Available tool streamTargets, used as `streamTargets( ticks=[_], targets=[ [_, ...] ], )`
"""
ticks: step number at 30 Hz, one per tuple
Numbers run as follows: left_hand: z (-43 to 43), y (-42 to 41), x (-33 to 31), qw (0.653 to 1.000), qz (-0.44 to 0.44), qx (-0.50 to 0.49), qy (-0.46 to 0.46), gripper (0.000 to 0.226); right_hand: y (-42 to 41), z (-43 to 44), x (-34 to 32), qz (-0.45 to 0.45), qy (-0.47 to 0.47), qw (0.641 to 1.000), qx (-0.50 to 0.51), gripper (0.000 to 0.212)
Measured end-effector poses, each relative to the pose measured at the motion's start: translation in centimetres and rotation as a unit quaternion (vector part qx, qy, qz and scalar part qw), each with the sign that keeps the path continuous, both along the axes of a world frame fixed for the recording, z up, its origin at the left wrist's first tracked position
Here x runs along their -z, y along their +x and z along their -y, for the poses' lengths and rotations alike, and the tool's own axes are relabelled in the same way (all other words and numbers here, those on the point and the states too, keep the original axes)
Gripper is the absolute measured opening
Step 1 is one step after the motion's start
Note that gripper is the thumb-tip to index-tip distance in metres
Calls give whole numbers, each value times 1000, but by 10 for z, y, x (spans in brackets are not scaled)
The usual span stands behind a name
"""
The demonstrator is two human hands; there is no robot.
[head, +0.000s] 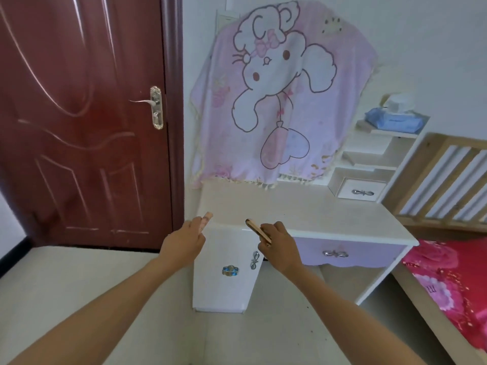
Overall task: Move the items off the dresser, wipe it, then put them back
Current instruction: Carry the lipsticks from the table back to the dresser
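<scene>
No readable text (wipes pack [394, 120] blurred).

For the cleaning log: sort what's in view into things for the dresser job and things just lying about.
Job: dresser top, pink item in left hand, thin brown item in right hand.
Lying about: door, pink blanket, red bedding, wooden rail.

We've got a cream counter [303, 206] over a lilac drawer front [369, 255] and a white cabinet [224, 291] with a blue knob [230, 270]. Blanket [329, 114]: pink-lilac, white cartoon animal in dark outline, pink bow. Door [79, 127]: dark red. Bed cover [453, 280]: red with pink flowers. Wipes pack [395, 121]: blue. Left hand [184, 243] holds a pink bar [207, 219], right hand [279, 243] a tan stick [257, 229], dark at the tip.
</scene>
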State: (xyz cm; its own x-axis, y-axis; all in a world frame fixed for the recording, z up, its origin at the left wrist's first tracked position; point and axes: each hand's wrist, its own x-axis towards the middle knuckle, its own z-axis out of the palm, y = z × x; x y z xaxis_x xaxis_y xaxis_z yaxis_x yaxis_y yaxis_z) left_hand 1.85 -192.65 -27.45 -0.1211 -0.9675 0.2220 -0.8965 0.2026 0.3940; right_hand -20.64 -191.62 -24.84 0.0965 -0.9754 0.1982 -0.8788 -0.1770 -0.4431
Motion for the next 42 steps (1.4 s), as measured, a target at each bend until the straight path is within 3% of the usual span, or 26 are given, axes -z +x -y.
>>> streamTargets(
  ticks=[5, 8, 11, 16, 22, 24, 26, 32, 35, 38, 39, 42],
  targets=[
    [83, 11, 6, 999, 11, -32, -12, 56, -4, 89, -17, 15, -18, 1000, 0, 33],
    [125, 2, 15, 999, -3, -27, -16, 60, -11, 130, -16, 62, -19, 997, 43, 27],
    [154, -14, 37, 998, -3, -44, 48, 39, -21, 155, 11, 54, 27, 997, 49, 25],
    [220, -37, 57, 994, 31, -60, 87, 43, -43, 220, 43, 91, 58, 990, 88, 25],
    [310, -60, 68, 986, 62, -123, 93, 30, -51, 318, 71, 112, 88, 988, 53, 27],
    [343, -64, 75, 982, 67, -115, 133, 42, -52, 347, 78, 103, 119, 987, 37, 27],
    [363, -63, 111, 971, 29, -129, 200, 40, -51, 370, 85, 98, 136, 986, 16, 27],
    [372, -62, 129, 975, 96, -139, 146, 46, -32, 416, 110, 79, 183, 980, -20, 32],
    [391, -51, 128, 970, 53, -177, 157, 78, -19, 424, 118, 79, 192, 978, -24, 33],
    [413, -45, 117, 947, 19, -239, 214, 59, -11, 432, 121, 89, 196, 977, 3, 33],
    [425, -45, 124, 950, 76, -216, 210, 53, -8, 435, 120, 93, 194, 976, 20, 34],
    [456, -43, 124, 948, 122, -195, 222, 50, 2, 441, 119, 100, 182, 975, 77, 34]
  ],
)
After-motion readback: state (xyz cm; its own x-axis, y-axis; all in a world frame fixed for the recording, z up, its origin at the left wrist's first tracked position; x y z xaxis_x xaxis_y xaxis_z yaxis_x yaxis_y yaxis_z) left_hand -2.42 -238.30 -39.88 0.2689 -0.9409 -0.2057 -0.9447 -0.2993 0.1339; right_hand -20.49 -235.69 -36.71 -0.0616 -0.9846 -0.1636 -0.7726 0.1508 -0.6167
